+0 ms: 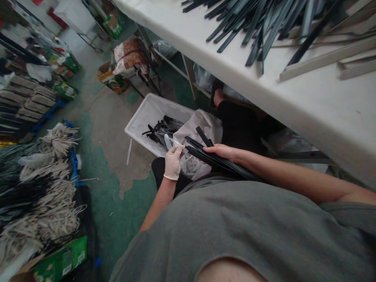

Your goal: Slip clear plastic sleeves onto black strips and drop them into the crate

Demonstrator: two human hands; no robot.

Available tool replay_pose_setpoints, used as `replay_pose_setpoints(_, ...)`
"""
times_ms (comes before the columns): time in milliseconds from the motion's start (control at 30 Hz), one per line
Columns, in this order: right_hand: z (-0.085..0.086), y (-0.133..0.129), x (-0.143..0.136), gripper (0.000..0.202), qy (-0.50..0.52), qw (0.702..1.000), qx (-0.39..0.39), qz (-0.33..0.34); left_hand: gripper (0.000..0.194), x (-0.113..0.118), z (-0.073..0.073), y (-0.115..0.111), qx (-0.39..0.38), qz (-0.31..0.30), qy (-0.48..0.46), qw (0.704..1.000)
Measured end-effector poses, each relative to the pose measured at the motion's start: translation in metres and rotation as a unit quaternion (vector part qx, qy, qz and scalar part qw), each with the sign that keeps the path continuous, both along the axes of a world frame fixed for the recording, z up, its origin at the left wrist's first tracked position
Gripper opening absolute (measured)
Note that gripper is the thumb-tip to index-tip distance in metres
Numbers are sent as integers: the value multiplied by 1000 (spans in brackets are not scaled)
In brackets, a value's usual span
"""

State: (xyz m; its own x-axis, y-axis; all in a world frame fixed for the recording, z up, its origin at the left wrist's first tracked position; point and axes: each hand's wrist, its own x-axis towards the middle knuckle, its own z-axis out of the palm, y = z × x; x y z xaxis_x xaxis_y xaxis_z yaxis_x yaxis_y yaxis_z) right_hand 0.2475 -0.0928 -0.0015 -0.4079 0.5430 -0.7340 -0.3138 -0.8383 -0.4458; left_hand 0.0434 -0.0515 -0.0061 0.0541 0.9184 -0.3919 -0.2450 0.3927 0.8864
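My left hand point(172, 161), in a pale thin glove, is closed with fingertips pinched near the ends of several black flat strips point(202, 155). A whitish, partly see-through piece point(176, 141) shows at those fingertips; its kind is unclear. Bare and closed round the strips, my right hand point(220, 150) holds them at a slant over my lap. Below and beyond the hands, a white plastic bin point(141, 113) contains short black offcuts point(164, 129). A whitish plastic bag point(210, 123) with pale scraps lies against the bin's near right side.
Above right runs a white-covered table point(235, 66) bearing black strips point(258, 23) and beige strips point(326, 58). Bundles of pale cords and strips point(53, 199) are piled at left beside a green carton point(60, 260). A cushioned stool point(132, 56) stands beyond the bin.
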Motion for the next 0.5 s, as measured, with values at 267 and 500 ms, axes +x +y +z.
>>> replay_pose_setpoints(267, -1, 1, 3, 10, 37, 999, 23, 6, 26, -4, -1, -5, -45, 14, -50, 998)
replay_pose_setpoints(500, 8, 16, 9, 32, -129, 982, 137, 19, 26, -4, -7, -2, -71, 21, -35, 997)
